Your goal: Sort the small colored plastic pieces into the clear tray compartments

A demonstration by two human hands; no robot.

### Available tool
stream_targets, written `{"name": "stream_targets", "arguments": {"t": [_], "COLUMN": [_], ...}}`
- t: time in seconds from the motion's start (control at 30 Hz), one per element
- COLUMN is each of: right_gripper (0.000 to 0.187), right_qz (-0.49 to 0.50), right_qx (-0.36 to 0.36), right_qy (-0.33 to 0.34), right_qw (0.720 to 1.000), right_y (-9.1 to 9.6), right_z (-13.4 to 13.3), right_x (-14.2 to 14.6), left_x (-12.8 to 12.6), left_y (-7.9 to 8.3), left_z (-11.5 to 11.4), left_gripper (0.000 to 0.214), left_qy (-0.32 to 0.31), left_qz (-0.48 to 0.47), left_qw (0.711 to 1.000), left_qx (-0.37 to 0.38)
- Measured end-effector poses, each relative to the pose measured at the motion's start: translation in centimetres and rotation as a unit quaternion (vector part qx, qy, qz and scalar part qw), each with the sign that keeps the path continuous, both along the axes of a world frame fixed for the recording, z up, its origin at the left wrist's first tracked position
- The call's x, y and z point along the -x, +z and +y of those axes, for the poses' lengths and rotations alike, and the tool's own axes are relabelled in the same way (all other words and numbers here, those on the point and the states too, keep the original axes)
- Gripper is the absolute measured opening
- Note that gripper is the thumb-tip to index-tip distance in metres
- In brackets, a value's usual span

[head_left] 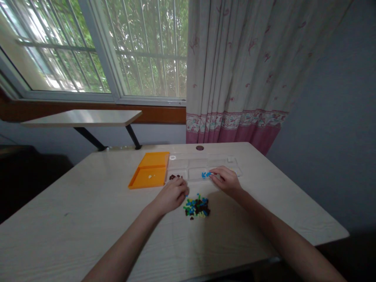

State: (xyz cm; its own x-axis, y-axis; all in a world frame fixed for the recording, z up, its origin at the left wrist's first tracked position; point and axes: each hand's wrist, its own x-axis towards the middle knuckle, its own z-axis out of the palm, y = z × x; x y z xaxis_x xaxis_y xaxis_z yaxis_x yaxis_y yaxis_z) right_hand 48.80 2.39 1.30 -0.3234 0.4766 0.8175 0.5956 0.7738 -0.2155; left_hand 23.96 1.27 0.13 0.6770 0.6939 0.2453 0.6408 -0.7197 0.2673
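Bare forearms — no sleeves, no rings

text: none readable | labels: none | numbers: none

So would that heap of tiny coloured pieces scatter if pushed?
Probably: the heap of tiny coloured plastic pieces lies loose on the smooth pale wooden table, so they'd likely slide apart. Each looks light, rigid and fiddly to pinch.

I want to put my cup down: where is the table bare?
Bare: the pale wooden table left of the orange plastic tray, and right of the clear compartment box. Crowded: the middle, around the pile of small coloured bricks and both hands.
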Motion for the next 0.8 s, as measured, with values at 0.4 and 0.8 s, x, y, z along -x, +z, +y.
{"name": "stream_targets", "arguments": {"t": [0.4,0.8], "right_gripper": [0.009,0.015], "right_qz": [-0.008,-0.017], "right_qx": [-0.017,0.084], "right_qy": [-0.008,-0.058], "right_qw": [1.000,0.995], "right_y": [-0.1,-2.1], "right_z": [0.0,1.9], "right_x": [0.0,-0.1], "left_x": [0.7,0.1], "left_y": [-0.5,-1.0], "left_z": [0.6,0.1], "left_gripper": [0.014,0.020], "left_qy": [0.018,-0.019], "left_qz": [0.028,-0.006], "left_qw": [0.999,0.999], "left_qx": [0.001,0.040]}}
